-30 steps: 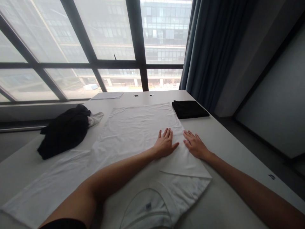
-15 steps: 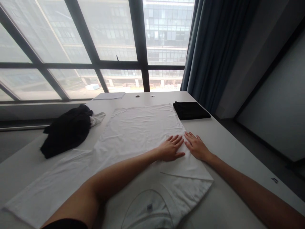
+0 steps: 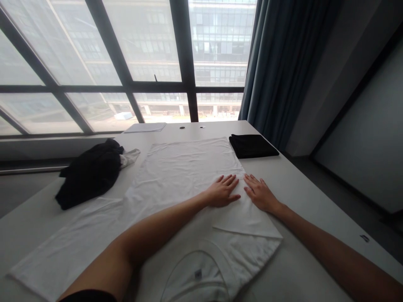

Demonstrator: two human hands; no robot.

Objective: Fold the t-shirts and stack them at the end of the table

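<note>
A white T-shirt (image 3: 182, 163) lies spread over the table, its neckline closest to me and its hem toward the window. The right sleeve is folded inward over the body, while the left sleeve stretches out flat to the lower left. My left hand (image 3: 223, 191) rests flat on the shirt near its right edge, fingers spread. Just beside it, my right hand (image 3: 260, 193) lies flat along that same edge, fingers stretched out. Neither hand grips the fabric. My left forearm covers part of the shirt's middle.
A folded black cloth (image 3: 253, 146) lies at the table's right edge. On the left is a crumpled black garment (image 3: 92, 172) with a pale piece beside it. Papers (image 3: 145, 127) sit at the far end of the white table (image 3: 315, 205), before the window and a blue curtain (image 3: 270, 63).
My left hand has slid slightly left and away from my right hand, across the shirt. The right hand and the shirt have hardly moved.
</note>
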